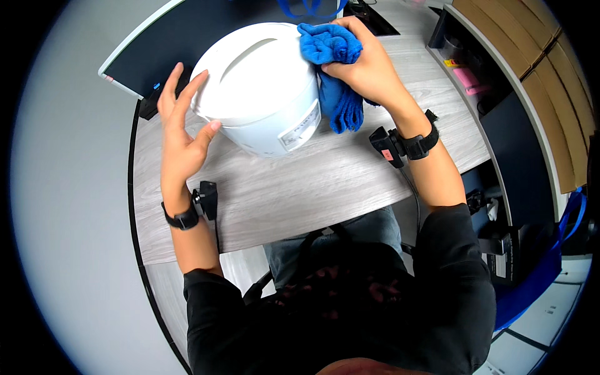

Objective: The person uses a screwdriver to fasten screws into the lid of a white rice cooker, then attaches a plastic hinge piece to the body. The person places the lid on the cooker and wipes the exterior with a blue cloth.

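A white lidded bucket (262, 81) stands on the desk in front of me, with a curved recess in its lid and a label on its near right side. My left hand (182, 134) rests against the left rim of the lid, fingers spread and thumb at the near edge. In my right hand (369, 65) is a bunched blue cloth (340, 106), gripped at the bucket's right edge. Part of the cloth lies over the lid's rim and the rest hangs down beside the bucket wall. Some right fingertips are hidden behind the cloth.
The grey wood-grain desk (300, 187) carries a dark panel (169, 47) behind the bucket. To the right, a shelf unit (519, 119) holds small items, including a pink one (467, 81). Cardboard boxes (550, 94) stand beyond it. A blue bag (531, 287) sits lower right.
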A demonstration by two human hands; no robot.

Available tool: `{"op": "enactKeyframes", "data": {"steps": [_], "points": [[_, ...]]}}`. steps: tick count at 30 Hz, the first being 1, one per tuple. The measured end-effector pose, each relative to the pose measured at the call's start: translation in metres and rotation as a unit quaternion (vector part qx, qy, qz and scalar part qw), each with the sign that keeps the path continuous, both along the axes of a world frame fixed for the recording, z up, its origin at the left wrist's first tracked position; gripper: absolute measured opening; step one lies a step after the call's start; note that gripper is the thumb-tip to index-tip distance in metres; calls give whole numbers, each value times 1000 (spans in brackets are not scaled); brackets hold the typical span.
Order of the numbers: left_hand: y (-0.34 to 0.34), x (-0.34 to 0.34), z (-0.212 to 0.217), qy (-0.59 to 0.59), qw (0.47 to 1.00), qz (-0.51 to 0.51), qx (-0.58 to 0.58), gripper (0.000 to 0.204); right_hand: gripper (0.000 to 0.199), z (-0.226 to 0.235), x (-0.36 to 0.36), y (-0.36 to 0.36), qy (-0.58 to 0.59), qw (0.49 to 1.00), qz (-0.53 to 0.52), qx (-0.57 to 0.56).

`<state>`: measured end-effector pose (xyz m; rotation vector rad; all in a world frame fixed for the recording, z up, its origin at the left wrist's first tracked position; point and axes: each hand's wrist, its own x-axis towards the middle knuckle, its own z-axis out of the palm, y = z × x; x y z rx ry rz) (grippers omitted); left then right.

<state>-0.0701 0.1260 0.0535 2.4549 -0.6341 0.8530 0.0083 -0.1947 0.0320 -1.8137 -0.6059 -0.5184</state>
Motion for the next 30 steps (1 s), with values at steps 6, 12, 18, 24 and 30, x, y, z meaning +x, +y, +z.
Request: {"op": "enactKeyframes", "data": {"steps": [6,12,18,24,30], "points": [[-84,-41,11,35,995,5,89,67,50,-5,-31,20,-61,998,-1,14],[-119,-20,-20,-45,992,53,105,76,45,2,-26,3,-73,997,32,15],[-89,-9,-23,-86,993,40,71,55,45,-9,14,4,-204,978,-21,25],[-50,12,-25,-90,995,-1,-51,12,49,-15,24,31,-280,960,6,11],[-33,24,-36,-91,989,0,-114,8,45,-21,4,35,-307,943,0,-126]]}}
